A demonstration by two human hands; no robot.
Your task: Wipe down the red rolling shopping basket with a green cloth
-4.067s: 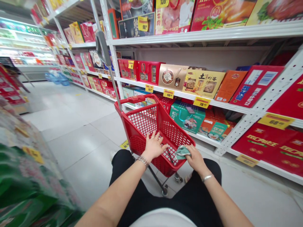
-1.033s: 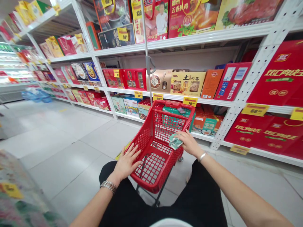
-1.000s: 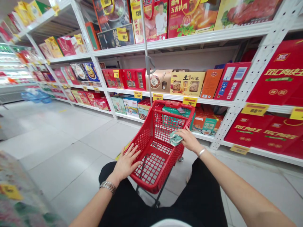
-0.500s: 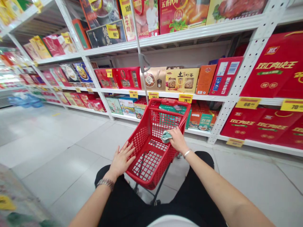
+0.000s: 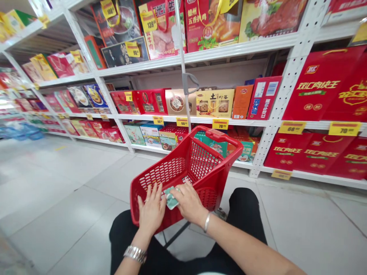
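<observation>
- Here's the red shopping cart (image 5: 219, 179), bright plastic with square-holed lattice walls, a thick rim and a higher end at far right.
- It stands on the pale tiled floor (image 5: 86, 214) between the person's knees, turned at an angle, and a slim pole (image 5: 186, 105) with a grey fitting rises by its far corner.
- And the cloth (image 5: 172, 200)! Pale green with whitish patches, small and crumpled, right over the near rim.
- Right hand (image 5: 189, 202): curled, pinching that cloth against the cart's near side.
- Left hand (image 5: 152, 210): open, fingers spread and extended, laid over the near rim; cloth just beside its fingers, and whether they touch I can't tell.
- Behind it all, white shelves (image 5: 223, 47) packed with boxed goods and yellow price tags.
</observation>
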